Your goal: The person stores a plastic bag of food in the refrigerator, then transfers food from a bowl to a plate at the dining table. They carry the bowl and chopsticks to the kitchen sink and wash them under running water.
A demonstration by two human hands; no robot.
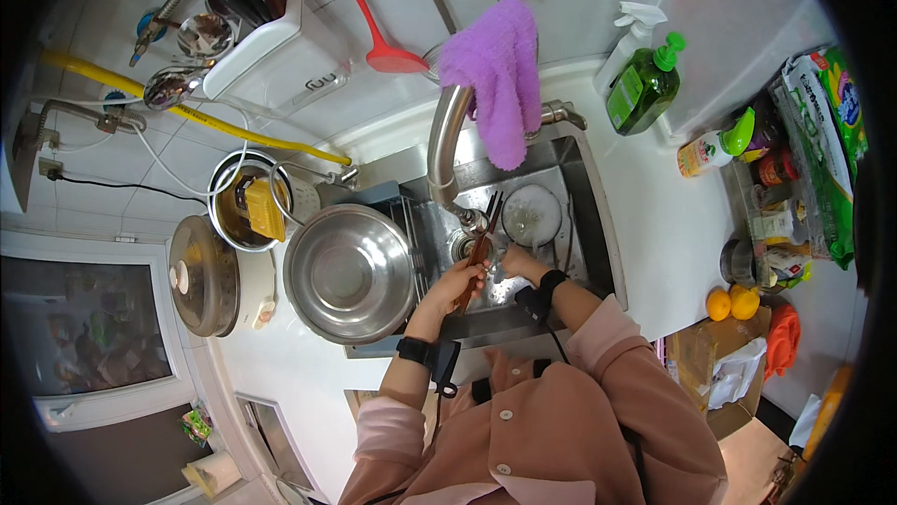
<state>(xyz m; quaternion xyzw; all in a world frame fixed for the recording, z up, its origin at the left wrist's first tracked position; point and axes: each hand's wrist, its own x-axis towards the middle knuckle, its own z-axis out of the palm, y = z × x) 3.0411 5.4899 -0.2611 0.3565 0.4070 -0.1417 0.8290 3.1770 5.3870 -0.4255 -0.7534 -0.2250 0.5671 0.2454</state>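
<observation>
My left hand [459,286] is closed around a bundle of brown chopsticks [479,253], whose dark ends point up beneath the metal faucet [445,147]. Just right of them, my right hand [517,263] is low in the stainless steel sink [459,214], near the rim of a round bowl filled with white suds [532,214]. The fingers of my right hand are curled downward and partly hidden, so whether they hold something cannot be told. Water seems to run near my hands. A purple cloth [494,77] hangs over the faucet.
Left of the sink's basin, a large steel bowl [350,274] rests on a rack. Behind it stands a pot with a yellow sponge [265,209]. A green soap bottle [643,88] and a spray bottle [624,42] stand at the back right. Two oranges [732,303] lie farther right.
</observation>
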